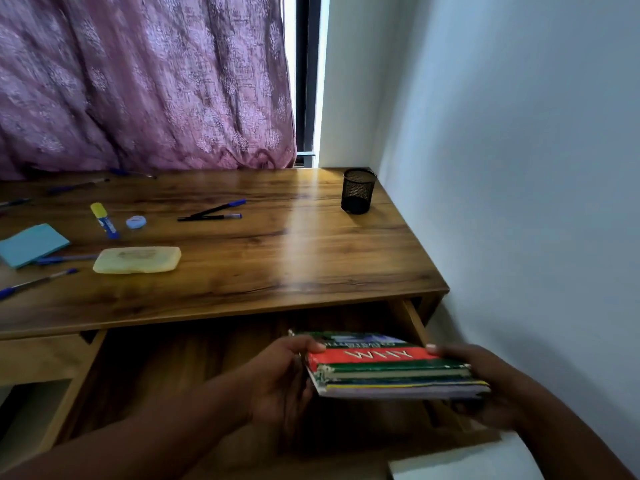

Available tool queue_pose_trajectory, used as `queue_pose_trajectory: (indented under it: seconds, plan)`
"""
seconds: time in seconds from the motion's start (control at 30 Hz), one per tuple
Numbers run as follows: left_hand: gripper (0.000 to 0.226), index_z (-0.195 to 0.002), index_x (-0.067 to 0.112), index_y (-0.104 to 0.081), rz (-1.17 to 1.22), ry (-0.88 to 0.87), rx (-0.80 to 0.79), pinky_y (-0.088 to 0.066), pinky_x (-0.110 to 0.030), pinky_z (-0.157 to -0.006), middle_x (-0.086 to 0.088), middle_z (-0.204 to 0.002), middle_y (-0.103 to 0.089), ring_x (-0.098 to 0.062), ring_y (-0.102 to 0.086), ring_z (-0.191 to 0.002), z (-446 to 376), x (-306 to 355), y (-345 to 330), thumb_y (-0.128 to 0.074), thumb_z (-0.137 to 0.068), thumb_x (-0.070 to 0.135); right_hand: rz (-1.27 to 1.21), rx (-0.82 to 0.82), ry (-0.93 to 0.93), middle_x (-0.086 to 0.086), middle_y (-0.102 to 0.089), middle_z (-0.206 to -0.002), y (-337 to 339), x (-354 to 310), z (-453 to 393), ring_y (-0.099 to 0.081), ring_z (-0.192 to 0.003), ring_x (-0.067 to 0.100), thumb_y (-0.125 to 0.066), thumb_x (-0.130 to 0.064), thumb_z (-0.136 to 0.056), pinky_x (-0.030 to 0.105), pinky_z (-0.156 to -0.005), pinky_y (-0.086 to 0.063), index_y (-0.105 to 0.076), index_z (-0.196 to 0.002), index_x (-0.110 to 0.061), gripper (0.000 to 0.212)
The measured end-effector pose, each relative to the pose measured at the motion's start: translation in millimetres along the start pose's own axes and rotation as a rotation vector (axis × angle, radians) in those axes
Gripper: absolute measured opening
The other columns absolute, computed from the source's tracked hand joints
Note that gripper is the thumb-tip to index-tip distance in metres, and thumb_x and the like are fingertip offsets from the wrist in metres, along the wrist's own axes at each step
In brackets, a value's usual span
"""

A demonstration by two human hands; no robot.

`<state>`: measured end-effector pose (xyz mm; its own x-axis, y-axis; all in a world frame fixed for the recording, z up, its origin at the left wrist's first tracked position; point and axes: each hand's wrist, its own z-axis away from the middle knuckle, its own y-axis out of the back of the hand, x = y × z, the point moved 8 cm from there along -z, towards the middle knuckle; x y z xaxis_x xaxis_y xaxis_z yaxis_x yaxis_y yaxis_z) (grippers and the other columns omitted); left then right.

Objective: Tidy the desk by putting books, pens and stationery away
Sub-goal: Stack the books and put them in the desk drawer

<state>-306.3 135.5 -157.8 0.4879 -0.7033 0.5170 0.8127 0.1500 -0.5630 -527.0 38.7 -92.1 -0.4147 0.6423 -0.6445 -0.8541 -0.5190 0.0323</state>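
Both hands hold a stack of books (391, 370) flat between them, over the open drawer (194, 368) under the front edge of the desk (277, 258). The left hand (280, 379) grips the stack's left end, thumb on top and fingers curled beneath. The right hand (485, 386) clasps the right end, its thumb tip on the red cover of the top book.

Up past the right hand, near the desk's back corner by the wall, stands a black mesh pen holder (358, 190). Well beyond the left hand and off to its left lie two dark pens (211, 213), a glue stick (104, 220), a small round blue tape (135, 222), a pale yellow pencil case (137, 259), a blue notepad (31, 244) and further blue pens (38, 281). A pink curtain (145, 81) hangs behind the desk.
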Motion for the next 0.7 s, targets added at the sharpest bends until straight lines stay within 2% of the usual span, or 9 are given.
queue_pose_trajectory:
  seconds: [0.03, 0.1, 0.17, 0.23, 0.43, 0.5, 0.57, 0.63, 0.7]
  plan:
    - [0.072, -0.117, -0.004, -0.063, -0.027, 0.017, 0.052, -0.039, -0.022, -0.096, -0.014, -0.126, -0.053, -0.021, -0.051, -0.096, -3, 5, 5, -0.078, -0.054, 0.027, 0.055, 0.028, -0.001, 0.015, -0.067, -0.064, 0, -4, -9, -0.060, -0.042, 0.019, -0.058, -0.026, -0.088, 0.022, -0.036, -0.044, -0.064, -0.090, 0.005, 0.031]
    - [0.053, -0.105, 0.004, -0.065, -0.116, 0.021, 0.151, -0.044, -0.021, -0.061, -0.012, -0.101, -0.063, -0.018, -0.060, -0.071, -15, 13, 13, -0.075, -0.060, 0.029, 0.186, 0.122, 0.024, 0.018, -0.069, -0.084, 3, -8, -33, -0.065, -0.062, 0.023, -0.055, -0.019, -0.091, 0.027, -0.052, -0.051, -0.062, -0.101, 0.003, 0.025]
    - [0.033, -0.108, 0.006, -0.057, -0.317, -0.002, 0.316, -0.037, -0.016, -0.040, -0.008, -0.080, -0.061, -0.011, -0.055, -0.048, -26, 13, 24, -0.060, -0.082, 0.026, 0.443, 0.208, 0.099, 0.021, -0.068, -0.097, 5, -8, -58, -0.064, -0.081, 0.029, -0.055, -0.011, -0.090, 0.036, -0.069, -0.052, -0.064, -0.099, 0.001, 0.018]
    - [0.027, -0.116, 0.005, -0.052, -0.424, -0.041, 0.445, -0.039, -0.017, -0.045, -0.006, -0.080, -0.059, -0.010, -0.055, -0.056, -35, 9, 34, -0.049, -0.094, 0.021, 0.675, 0.288, 0.152, 0.021, -0.069, -0.100, 6, -4, -82, -0.065, -0.091, 0.032, -0.058, -0.010, -0.085, 0.041, -0.081, -0.052, -0.067, -0.095, -0.004, 0.015]
    - [0.012, -0.104, 0.010, -0.054, -0.520, -0.100, 0.470, -0.052, -0.028, -0.068, -0.007, -0.100, -0.063, -0.016, -0.061, -0.081, -49, -11, 24, -0.053, -0.094, 0.017, 0.982, 0.369, 0.256, 0.005, -0.070, -0.097, -13, 6, -79, -0.065, -0.086, 0.022, -0.055, -0.023, -0.082, 0.029, -0.073, -0.051, -0.065, -0.096, -0.016, 0.019]
    - [0.026, -0.115, 0.008, -0.053, -0.532, -0.183, 0.492, -0.054, -0.036, -0.088, -0.012, -0.114, -0.064, -0.022, -0.064, -0.095, -51, -10, 20, -0.059, -0.091, 0.016, 1.053, 0.344, 0.283, 0.003, -0.069, -0.098, -21, 8, -66, -0.064, -0.091, 0.022, -0.050, -0.022, -0.085, 0.028, -0.073, -0.048, -0.062, -0.094, -0.020, 0.015]
    - [0.036, -0.126, 0.007, -0.046, -0.581, -0.185, 0.455, -0.052, -0.034, -0.093, -0.012, -0.120, -0.061, -0.023, -0.062, -0.105, -49, -10, 8, -0.057, -0.092, 0.012, 1.137, 0.312, 0.320, 0.001, -0.068, -0.095, -29, 13, -57, -0.065, -0.091, 0.020, -0.047, -0.017, -0.086, 0.028, -0.075, -0.049, -0.059, -0.087, -0.023, 0.013]
    - [0.034, -0.128, 0.008, -0.043, -0.742, -0.126, 0.421, -0.048, -0.029, -0.091, -0.014, -0.128, -0.056, -0.021, -0.057, -0.110, -49, -11, 3, -0.050, -0.095, 0.010, 1.179, 0.330, 0.384, -0.001, -0.067, -0.098, -35, 16, -50, -0.065, -0.091, 0.018, -0.045, -0.018, -0.085, 0.029, -0.078, -0.051, -0.058, -0.092, -0.023, 0.016]
    - [0.034, -0.128, 0.013, -0.049, -1.111, -0.108, 0.475, -0.045, -0.031, -0.092, -0.013, -0.131, -0.056, -0.022, -0.056, -0.113, -41, -5, 6, -0.049, -0.095, 0.019, 1.161, 0.373, 0.442, -0.003, -0.065, -0.108, -41, 22, -45, -0.063, -0.098, 0.017, -0.046, -0.031, -0.088, 0.031, -0.087, -0.050, -0.056, -0.106, -0.026, 0.021]
